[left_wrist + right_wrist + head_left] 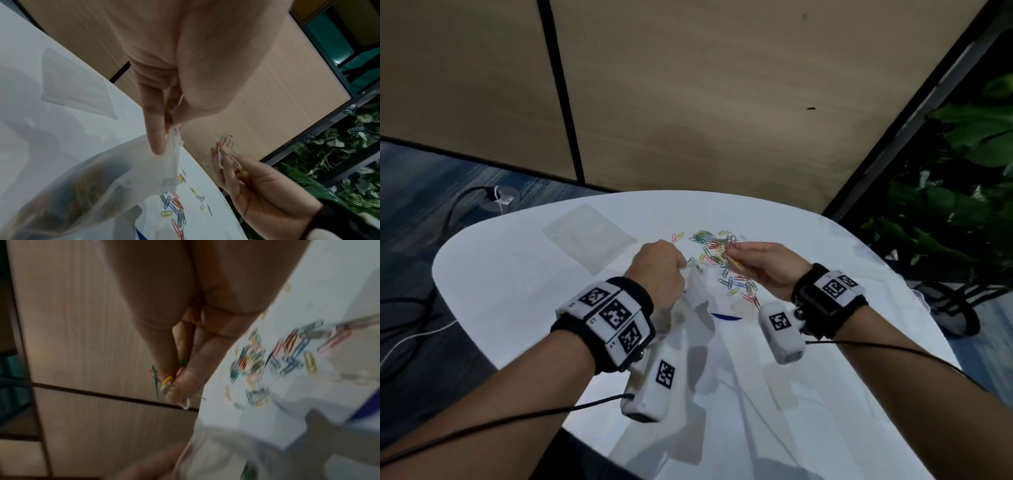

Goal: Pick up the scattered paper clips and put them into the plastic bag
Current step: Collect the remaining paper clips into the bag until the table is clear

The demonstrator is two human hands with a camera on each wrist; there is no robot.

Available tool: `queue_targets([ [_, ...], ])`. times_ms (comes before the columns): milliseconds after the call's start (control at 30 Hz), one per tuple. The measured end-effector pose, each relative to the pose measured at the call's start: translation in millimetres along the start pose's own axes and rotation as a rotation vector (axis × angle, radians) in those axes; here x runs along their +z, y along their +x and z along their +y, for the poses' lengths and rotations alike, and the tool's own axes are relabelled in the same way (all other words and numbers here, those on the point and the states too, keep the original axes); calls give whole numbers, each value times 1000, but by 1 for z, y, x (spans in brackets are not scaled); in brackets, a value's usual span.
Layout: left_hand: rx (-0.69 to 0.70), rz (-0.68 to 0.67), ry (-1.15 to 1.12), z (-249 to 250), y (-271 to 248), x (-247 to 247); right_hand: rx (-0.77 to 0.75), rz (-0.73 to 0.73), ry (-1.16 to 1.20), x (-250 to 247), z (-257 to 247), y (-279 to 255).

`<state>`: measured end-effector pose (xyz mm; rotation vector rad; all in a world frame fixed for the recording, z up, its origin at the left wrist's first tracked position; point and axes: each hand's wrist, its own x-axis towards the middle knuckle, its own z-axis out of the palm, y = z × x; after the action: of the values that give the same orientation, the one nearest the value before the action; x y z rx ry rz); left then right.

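Observation:
Coloured paper clips (717, 255) lie scattered on the white table (517, 294); they also show in the left wrist view as paper clips (174, 206) and, blurred, in the right wrist view as paper clips (265, 356). My left hand (657, 265) pinches the rim of a clear plastic bag (98, 183) that hangs below it with clips inside. My right hand (760, 265) is raised just right of the bag, pinching a small bunch of clips (227, 155) between thumb and fingers; the bunch of clips (168, 381) sticks out past the fingertips.
A second flat clear bag (589, 236) lies on the table at the back left. A blue mark (726, 317) shows on the table near me. Wooden wall panels stand behind, leafy plants (962, 192) to the right, cables (421, 329) on the floor at left.

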<state>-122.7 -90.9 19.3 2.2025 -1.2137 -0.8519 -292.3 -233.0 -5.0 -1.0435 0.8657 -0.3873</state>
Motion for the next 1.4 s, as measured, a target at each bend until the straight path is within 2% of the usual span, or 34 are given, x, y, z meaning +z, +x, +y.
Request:
queue_targets([
  [67, 13, 14, -18, 7, 1, 6, 39, -59, -75, 18, 5, -9],
  [100, 16, 19, -26, 9, 2, 8, 32, -41, -167, 25, 11, -11],
  [200, 26, 10, -44, 15, 5, 17, -72, 111, -454, 35, 31, -6],
  [333, 36, 19, -38, 21, 6, 26, -86, 210, -531, 44, 43, -2],
  [400, 27, 29, -31, 21, 6, 27, -119, 179, -830, 48, 34, -6],
  [467, 28, 27, -25, 20, 8, 25, -141, 40, -1111, 51, 21, -8],
  [533, 36, 32, -20, 20, 10, 20, -123, -93, -1062, 50, 8, -7],
  [600, 31, 51, -33, 18, 10, 14, -95, -86, -764, 43, 0, -1],
  [667, 28, 39, -58, 22, 10, 11, -87, 92, -551, 10, -8, 13],
  [700, -2, 27, -73, 8, 10, 4, -80, 201, -533, 1, 1, 35],
  [733, 9, 14, -82, 12, 10, 4, -93, 372, -629, -27, -1, 44],
  [767, 6, 7, -85, 12, 10, 2, -57, 508, -825, -52, 3, 56],
  [800, 11, 5, -76, 9, 10, -1, 33, 595, -1028, -68, 8, 66],
  [867, 22, 15, -74, 3, 9, -7, 230, 644, -1302, -94, 25, 85],
  [933, 19, 37, -69, -3, 6, -10, 315, 599, -1437, -99, 35, 98],
  [1000, 34, 60, -69, -9, 5, -9, 333, 490, -1641, -93, 40, 112],
  [1067, 38, 62, -67, -11, 4, -9, 282, 352, -1808, -74, 36, 123],
  [1133, 41, 61, -77, -13, 6, -8, 188, 239, -1828, -55, 33, 133],
  [1233, 41, 54, -72, -16, 7, -9, 108, 234, -1715, -33, 38, 144],
  [1333, 35, 55, -72, -16, 7, -11, 67, 224, -1821, -15, 50, 136],
  [1400, 31, 50, -60, -15, 7, -11, -25, 235, -1889, -9, 55, 127],
])
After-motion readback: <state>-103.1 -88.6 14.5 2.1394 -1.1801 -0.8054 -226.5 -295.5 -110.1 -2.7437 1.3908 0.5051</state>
